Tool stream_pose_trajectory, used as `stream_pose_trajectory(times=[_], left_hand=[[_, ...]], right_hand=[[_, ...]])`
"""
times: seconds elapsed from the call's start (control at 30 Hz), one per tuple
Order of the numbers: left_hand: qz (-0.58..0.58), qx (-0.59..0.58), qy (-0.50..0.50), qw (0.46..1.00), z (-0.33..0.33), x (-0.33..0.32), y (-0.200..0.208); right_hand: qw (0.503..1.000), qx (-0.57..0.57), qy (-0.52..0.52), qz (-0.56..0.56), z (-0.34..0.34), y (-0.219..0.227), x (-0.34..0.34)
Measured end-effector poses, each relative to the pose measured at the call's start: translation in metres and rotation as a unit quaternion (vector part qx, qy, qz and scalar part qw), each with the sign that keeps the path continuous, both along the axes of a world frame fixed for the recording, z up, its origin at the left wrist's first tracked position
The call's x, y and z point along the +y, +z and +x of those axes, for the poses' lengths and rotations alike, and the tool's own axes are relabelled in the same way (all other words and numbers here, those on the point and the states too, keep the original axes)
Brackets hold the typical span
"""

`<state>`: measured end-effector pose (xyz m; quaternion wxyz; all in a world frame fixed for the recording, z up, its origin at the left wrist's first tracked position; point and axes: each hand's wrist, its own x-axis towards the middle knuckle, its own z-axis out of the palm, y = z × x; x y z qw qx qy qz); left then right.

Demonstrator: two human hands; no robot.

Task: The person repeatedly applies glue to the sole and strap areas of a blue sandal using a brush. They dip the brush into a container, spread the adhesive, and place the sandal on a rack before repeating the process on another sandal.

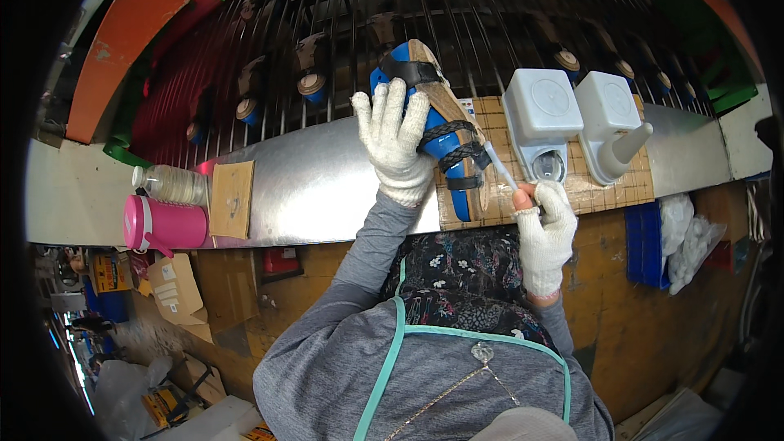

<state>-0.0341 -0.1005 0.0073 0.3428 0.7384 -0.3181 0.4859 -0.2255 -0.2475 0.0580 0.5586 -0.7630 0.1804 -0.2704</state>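
My left hand (pixel 396 143), in a white knit glove, grips a blue sandal (pixel 433 118) with black woven straps and a tan sole, holding it on edge over a gridded cutting mat (pixel 608 188). My right hand (pixel 545 233), also gloved with the fingertips bare, pinches a thin white brush (pixel 500 165) whose tip reaches the sandal's sole edge by the straps. Just right of the brush stand two grey-white glue dispensers (pixel 543 114), (pixel 608 118).
A wire rack conveyor (pixel 327 24) behind the metal bench (pixel 318 188) carries several more sandals. On the bench's left lie a pink flask (pixel 167 224), a clear bottle (pixel 171 184) and a cardboard piece (pixel 231 198). Blue bin and white bags (pixel 682 237) sit lower right.
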Motion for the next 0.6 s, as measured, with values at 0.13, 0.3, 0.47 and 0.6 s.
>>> stream_pose_trajectory(times=[0.13, 0.3, 0.47, 0.6], left_hand=[[-0.004, 0.010, -0.003, 1.000, 0.000, 0.002, 0.001], [-0.004, -0.001, 0.000, 1.000, 0.004, 0.005, 0.003], [0.004, 0.006, 0.003, 1.000, 0.007, 0.007, 0.005], [0.001, 0.022, 0.000, 1.000, 0.000, 0.010, 0.007]], right_hand=[[0.997, -0.021, -0.033, -0.064, 0.007, 0.001, -0.001], [0.996, -0.031, -0.003, -0.083, 0.013, 0.003, -0.008], [0.998, -0.004, 0.065, 0.000, 0.007, 0.002, -0.016], [0.994, -0.013, 0.081, -0.074, 0.000, -0.001, -0.017]])
